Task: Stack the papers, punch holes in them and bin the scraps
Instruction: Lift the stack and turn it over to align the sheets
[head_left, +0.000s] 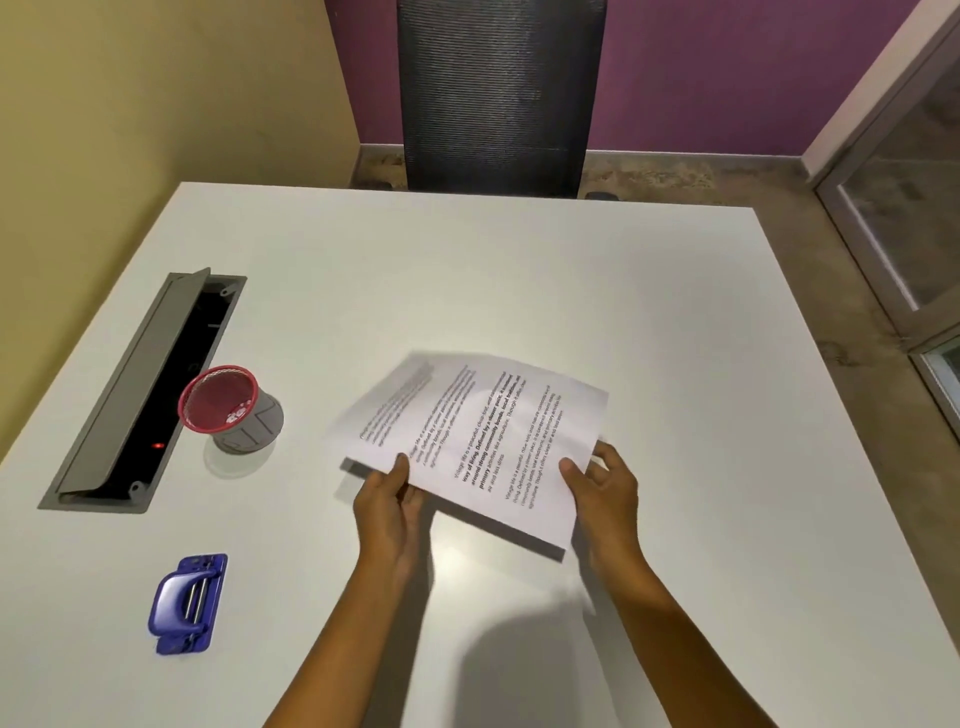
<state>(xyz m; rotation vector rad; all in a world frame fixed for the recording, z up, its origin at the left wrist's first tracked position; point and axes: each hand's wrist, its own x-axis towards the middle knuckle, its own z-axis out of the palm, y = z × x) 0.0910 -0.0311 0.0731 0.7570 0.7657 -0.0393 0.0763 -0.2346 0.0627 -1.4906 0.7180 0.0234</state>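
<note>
A small stack of printed white papers (470, 441) hovers just above the white table (519, 270), tilted, its far edges fanned apart. My left hand (389, 501) pinches the stack's near left corner, thumb on top. My right hand (605, 491) grips the near right edge, thumb on the page. A blue hole punch (187, 603) lies on the table at the near left, apart from both hands. Farther left stands a small red mesh bin (231, 405) with a few paper bits inside.
An open grey cable tray (140, 395) is sunk into the table's left side, lid raised. A dark mesh chair (496, 98) stands beyond the table's far edge. A glass door (909, 208) is at the right, over a concrete floor.
</note>
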